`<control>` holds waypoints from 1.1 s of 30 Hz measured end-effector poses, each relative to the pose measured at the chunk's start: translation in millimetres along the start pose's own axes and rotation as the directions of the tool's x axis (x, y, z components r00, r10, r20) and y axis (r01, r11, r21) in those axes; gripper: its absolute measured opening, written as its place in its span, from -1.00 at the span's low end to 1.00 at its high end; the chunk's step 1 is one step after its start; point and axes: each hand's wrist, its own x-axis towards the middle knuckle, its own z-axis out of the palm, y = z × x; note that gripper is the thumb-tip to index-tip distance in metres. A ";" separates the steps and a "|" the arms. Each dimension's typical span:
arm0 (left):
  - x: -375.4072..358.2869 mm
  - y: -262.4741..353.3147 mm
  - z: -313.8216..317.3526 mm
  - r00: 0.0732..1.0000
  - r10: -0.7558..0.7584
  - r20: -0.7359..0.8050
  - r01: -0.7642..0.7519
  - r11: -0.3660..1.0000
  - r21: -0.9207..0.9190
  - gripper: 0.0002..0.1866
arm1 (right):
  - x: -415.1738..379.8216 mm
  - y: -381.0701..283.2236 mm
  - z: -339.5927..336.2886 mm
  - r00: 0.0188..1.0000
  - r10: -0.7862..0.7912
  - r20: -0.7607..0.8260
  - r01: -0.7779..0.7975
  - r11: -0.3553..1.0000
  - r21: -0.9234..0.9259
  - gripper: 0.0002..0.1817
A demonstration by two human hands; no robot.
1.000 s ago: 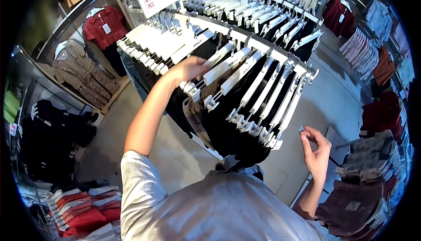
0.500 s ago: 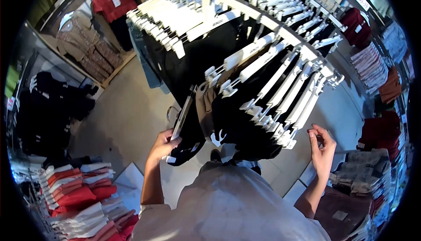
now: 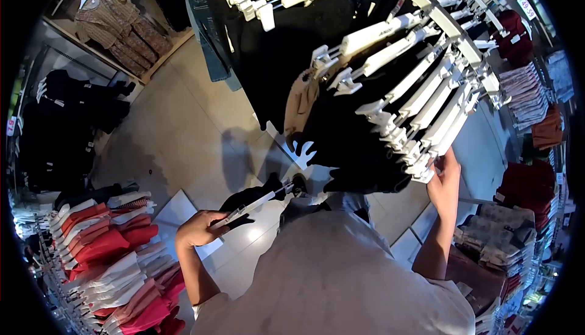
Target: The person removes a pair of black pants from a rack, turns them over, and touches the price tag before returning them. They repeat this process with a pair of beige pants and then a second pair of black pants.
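My left hand (image 3: 200, 228) is closed around one end of a white clip hanger (image 3: 251, 209), away from the rack. A black garment (image 3: 253, 193) hangs from that hanger over the floor. My right hand (image 3: 445, 179) is at the near end of the rack, its fingers curled on the end of a white hanger (image 3: 452, 129); the fingertips are partly hidden. Beside it, several white clip hangers carry black garments (image 3: 359, 134). A tan garment (image 3: 300, 102) hangs farther left among the black ones.
The metal rack rail (image 3: 448, 24) curves overhead. Blue jeans (image 3: 207, 42) hang on its far left. Red, pink and white clothes (image 3: 116, 243) stand at lower left, black clothes (image 3: 67, 134) at left. Folded grey garments (image 3: 499, 231) are stacked at right. Tiled floor (image 3: 183, 121) lies between.
My left hand has moved down and left with the hanger and black garment, away from the rack. My right hand has risen to the nearest hangers. The view has shifted.
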 end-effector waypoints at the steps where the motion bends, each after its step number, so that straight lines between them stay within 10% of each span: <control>1: -0.1 -0.6 6.4 1.000 -0.001 0.008 0.001 1.000 0.001 -0.80 | 0.8 -4.0 -1.9 1.000 0.010 0.024 -0.010 1.000 -0.020 -0.67; 4: 8.1 5.4 27.4 0.994 0.034 0.108 -0.047 0.991 0.125 -0.52 | -3.5 7.5 -1.2 0.999 0.039 0.030 -0.040 0.999 0.015 -0.80; 19: 94.5 196.4 181.9 0.872 0.321 0.370 -0.403 0.899 0.169 -0.72 | -136.7 98.8 -59.8 0.834 -0.204 0.512 0.191 0.978 0.078 -0.52; 27: 119.7 312.7 275.9 0.806 0.375 0.459 -0.477 0.870 0.126 -0.89 | -180.3 150.5 -114.3 0.919 -0.358 0.166 0.381 0.914 -0.139 -0.42; 33: 113.8 403.2 300.2 0.834 0.532 0.146 -0.551 0.791 0.267 -0.62 | -151.6 168.9 -210.3 0.842 -0.535 0.073 0.517 0.759 -0.395 -0.59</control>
